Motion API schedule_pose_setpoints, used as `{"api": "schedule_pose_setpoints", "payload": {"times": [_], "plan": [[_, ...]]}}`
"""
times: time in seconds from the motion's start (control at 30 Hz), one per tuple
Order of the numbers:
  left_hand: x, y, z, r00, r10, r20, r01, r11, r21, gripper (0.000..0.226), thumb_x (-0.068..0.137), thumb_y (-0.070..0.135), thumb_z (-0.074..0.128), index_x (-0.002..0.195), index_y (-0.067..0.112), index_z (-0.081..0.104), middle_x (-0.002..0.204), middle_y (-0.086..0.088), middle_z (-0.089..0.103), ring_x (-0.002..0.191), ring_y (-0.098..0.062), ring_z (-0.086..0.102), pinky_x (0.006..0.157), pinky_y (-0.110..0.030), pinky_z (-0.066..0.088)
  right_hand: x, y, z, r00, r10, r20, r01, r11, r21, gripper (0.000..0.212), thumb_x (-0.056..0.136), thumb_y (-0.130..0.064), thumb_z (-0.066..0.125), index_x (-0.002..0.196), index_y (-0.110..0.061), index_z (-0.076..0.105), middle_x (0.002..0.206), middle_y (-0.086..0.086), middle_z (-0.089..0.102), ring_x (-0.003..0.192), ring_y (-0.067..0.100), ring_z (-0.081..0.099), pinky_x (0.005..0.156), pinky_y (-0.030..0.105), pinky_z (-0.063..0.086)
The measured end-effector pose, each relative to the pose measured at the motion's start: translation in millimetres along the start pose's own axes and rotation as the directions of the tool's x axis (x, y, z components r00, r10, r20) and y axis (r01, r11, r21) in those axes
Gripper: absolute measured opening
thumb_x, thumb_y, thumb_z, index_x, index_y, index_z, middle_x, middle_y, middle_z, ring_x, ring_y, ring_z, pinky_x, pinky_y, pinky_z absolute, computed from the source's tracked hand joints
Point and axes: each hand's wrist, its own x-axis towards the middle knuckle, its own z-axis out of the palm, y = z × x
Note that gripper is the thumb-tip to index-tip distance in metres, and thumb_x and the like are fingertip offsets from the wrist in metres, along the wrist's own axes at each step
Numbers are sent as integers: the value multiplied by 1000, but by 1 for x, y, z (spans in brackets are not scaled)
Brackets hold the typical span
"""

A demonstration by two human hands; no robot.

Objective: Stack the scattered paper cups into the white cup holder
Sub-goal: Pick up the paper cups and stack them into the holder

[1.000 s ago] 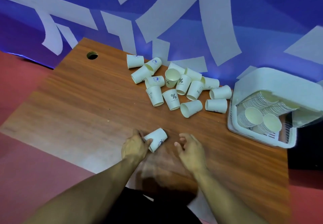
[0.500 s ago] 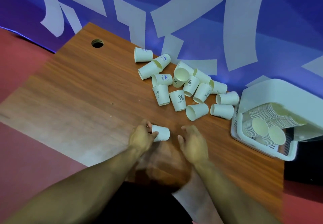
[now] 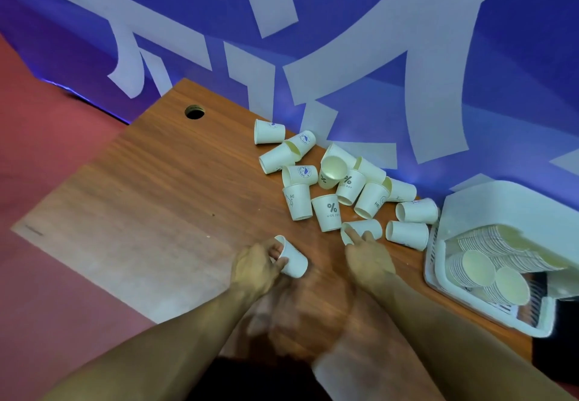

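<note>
**A:** Over a dozen paper cups [image 3: 329, 187] lie tumbled mid-frame on the table [image 3: 141, 212]. Why keep one back?

**B:** Probably as a base for nesting. The left hand [image 3: 257, 269] grips that cup [image 3: 293, 259] near its rim. The right hand [image 3: 368, 262], fingers outstretched, touches the nearest fallen cup [image 3: 363, 228] (no grip yet). The white cup holder [image 3: 438, 275], lower right, already carries stacks [image 3: 476, 266].
</note>
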Motion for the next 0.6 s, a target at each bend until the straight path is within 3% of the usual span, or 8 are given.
{"api": "schedule_pose_setpoints", "payload": {"times": [0.17,0.3,0.4,0.6], "plan": [[5,-2,-6,1000,14,-11,-14,999,35,18,82,37,70,97,27,67,88,16,68,84,-11,64,74,-24,45,8,3,3,996,-84,0,82,972,-219,26,97,-17,46,109,-17,68,157,12,13,128,34,31,93,44,38],[7,-4,-7,1000,16,-24,-15,999,36,17,82,37,70,96,27,66,85,17,67,82,-10,63,72,-23,44,15,7,6,991,-126,41,133,937,-323,24,96,-18,49,112,-17,66,138,13,41,121,33,37,90,41,36],[8,-4,-7,1000,14,-22,-14,999,33,16,83,36,70,96,28,67,84,18,66,80,-9,62,72,-24,45,16,8,8,986,-154,63,166,935,-314,23,95,-13,50,112,-14,67,120,12,53,112,31,42,91,38,38],[11,5,-6,999,40,1,-40,998,49,14,84,37,69,95,29,66,81,20,64,80,-10,62,72,-25,46,6,8,-2,989,-147,-17,140,966,-218,28,94,-3,42,111,-7,64,113,14,57,109,32,47,85,37,41]]}}
